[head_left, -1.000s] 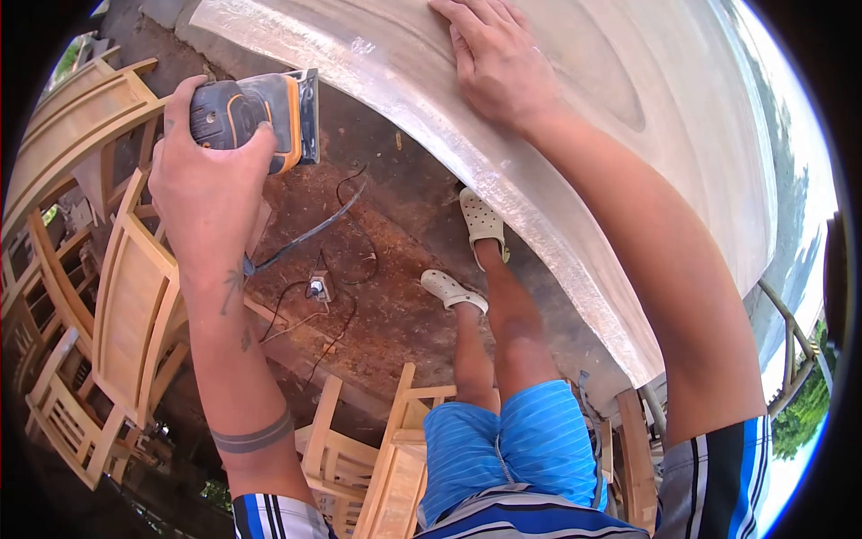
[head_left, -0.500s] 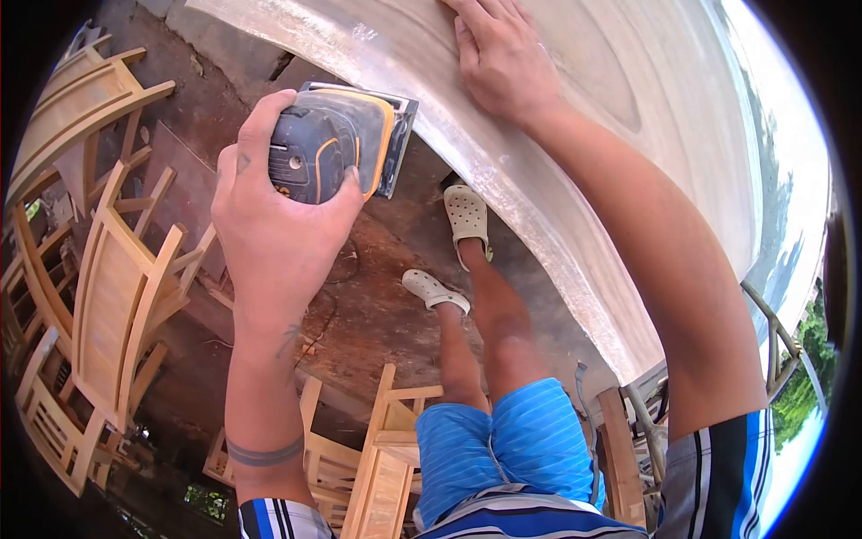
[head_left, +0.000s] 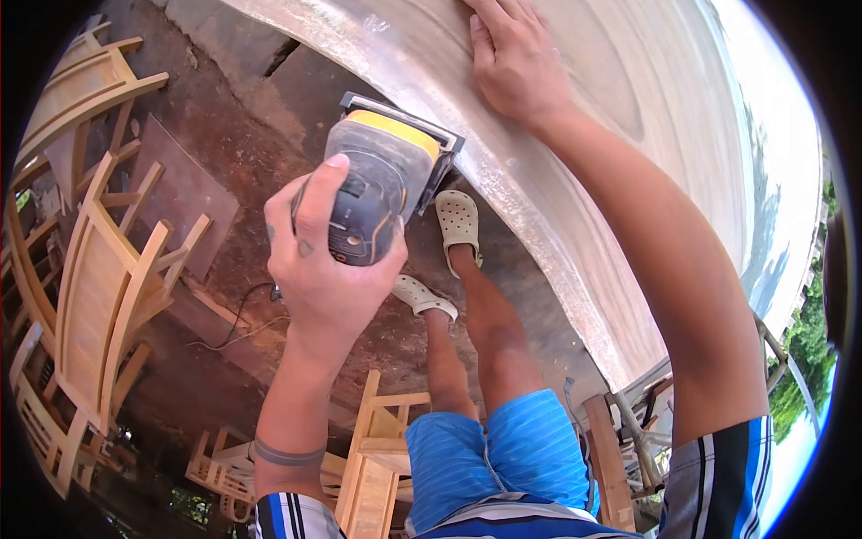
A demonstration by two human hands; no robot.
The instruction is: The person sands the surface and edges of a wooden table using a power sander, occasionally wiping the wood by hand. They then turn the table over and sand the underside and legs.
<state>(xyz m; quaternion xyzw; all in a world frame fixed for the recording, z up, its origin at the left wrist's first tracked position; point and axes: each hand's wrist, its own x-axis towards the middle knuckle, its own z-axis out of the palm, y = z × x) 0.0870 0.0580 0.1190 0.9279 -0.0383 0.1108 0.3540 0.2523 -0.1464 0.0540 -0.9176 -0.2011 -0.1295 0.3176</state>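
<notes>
A dark grey and yellow electric sander is gripped from behind by my left hand, fingers and thumb wrapped round its body. Its flat pad is turned toward the pale edge of a large wooden slab and overlaps that edge in this view. On top of the slab rests my right hand, palm down with the fingers stretched toward the far side; the fingertips run up to the top of the picture.
Several unpainted wooden chairs crowd the left side. Another light wooden chair stands beside my legs. A reddish board and a thin cord lie on the dirt floor. Reddish timber stands at the lower right.
My left hand has moved right and down with the sander and tilted it, bringing the pad over the slab's edge in view. My right hand has shifted only slightly.
</notes>
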